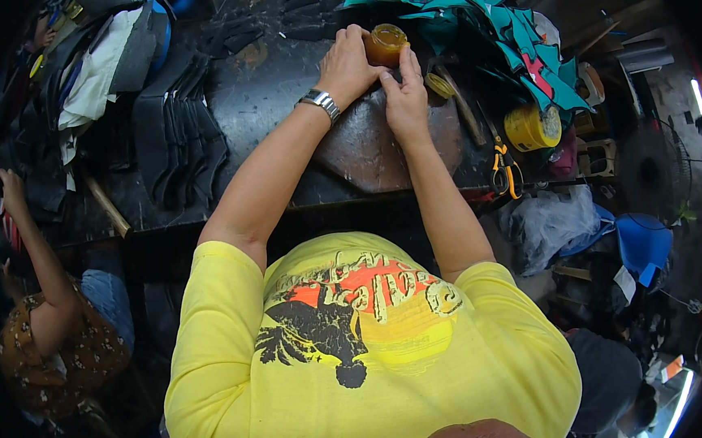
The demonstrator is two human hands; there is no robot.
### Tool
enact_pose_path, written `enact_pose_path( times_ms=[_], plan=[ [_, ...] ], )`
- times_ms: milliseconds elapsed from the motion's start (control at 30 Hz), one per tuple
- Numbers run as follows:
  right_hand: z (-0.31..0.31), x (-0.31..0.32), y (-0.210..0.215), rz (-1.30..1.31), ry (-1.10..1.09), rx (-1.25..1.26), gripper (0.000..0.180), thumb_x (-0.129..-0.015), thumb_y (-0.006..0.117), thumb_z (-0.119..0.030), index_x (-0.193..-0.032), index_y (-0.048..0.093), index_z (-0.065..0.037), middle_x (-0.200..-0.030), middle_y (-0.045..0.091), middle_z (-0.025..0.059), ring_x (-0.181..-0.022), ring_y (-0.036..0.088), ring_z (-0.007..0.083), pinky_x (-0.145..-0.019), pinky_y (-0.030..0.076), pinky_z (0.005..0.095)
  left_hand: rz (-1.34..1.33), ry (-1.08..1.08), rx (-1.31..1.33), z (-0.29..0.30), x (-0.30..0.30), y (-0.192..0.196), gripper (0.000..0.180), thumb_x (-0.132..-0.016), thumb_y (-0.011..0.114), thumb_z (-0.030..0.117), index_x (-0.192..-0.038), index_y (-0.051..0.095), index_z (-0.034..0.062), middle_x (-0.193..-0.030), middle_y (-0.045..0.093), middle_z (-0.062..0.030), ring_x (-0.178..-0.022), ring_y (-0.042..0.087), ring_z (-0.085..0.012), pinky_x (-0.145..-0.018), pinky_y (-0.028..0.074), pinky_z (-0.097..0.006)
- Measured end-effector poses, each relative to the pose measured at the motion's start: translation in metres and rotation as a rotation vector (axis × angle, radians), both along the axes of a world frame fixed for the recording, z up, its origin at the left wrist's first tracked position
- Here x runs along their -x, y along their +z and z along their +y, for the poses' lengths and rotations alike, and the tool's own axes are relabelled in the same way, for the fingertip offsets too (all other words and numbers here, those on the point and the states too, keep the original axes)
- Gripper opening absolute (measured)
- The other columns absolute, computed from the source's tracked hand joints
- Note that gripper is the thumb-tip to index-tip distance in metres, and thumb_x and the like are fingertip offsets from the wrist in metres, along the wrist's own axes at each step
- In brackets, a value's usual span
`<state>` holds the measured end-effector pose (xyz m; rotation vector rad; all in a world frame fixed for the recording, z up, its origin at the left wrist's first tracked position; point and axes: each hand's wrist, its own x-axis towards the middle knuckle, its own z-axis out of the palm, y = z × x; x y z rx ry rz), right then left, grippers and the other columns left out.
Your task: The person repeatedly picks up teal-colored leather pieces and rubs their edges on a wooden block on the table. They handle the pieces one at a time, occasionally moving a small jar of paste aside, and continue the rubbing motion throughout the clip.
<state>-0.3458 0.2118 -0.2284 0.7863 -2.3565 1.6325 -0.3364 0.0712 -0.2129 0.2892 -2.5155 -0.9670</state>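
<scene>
A small glass jar of amber liquid [386,47] stands towards the far side of the dark worktable, between my two hands. My left hand [348,66], with a metal-banded watch [320,105] on its wrist, has its fingers curled against the jar's left side. From the near right, my right hand [404,97] reaches up with its fingers along the jar's right side. Both thumbs point towards each other just below the jar. A yellow round lid-like piece [439,85] and a wooden handle [464,112] lie right of my right hand.
A brown board [371,156] lies below my wrists. Orange-and-black scissors [505,167] and a yellow tub [533,127] are at the right edge. Teal cut pieces [442,5] pile at the back right, black cut pieces [178,125] at left. Another person [61,321] works at far left.
</scene>
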Motion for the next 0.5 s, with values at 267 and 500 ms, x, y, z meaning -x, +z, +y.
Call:
enact_pose_path(
  times_ms=[267,500],
  plan=[
    [0.017,-0.022,0.035,0.218,-0.028,-0.177,0.042,-0.078,0.057,0.003,-0.113,0.076,-0.01,-0.125,0.058,0.0116,-0.117,0.056,0.0257,-0.103,0.044,0.0342,-0.069,-0.059,0.032,-0.003,-0.005,0.009,0.081,-0.067,0.092,0.032,-0.131,0.05,0.0059,-0.127,0.06,-0.0213,-0.116,0.062,-0.0385,-0.097,0.051,-0.046],
    [0.039,0.031,0.079,0.411,0.018,-0.351,0.041,-0.078,0.057,-0.002,-0.113,0.075,-0.014,-0.117,0.061,0.0132,-0.111,0.056,0.0319,-0.098,0.047,0.0389,0.052,-0.16,0.006,-0.021,-0.084,0.043,0.087,-0.075,0.088,0.025,-0.148,0.045,0.0093,-0.128,0.06,-0.0191,-0.111,0.065,-0.0306,-0.097,0.052,-0.04]
  ],
)
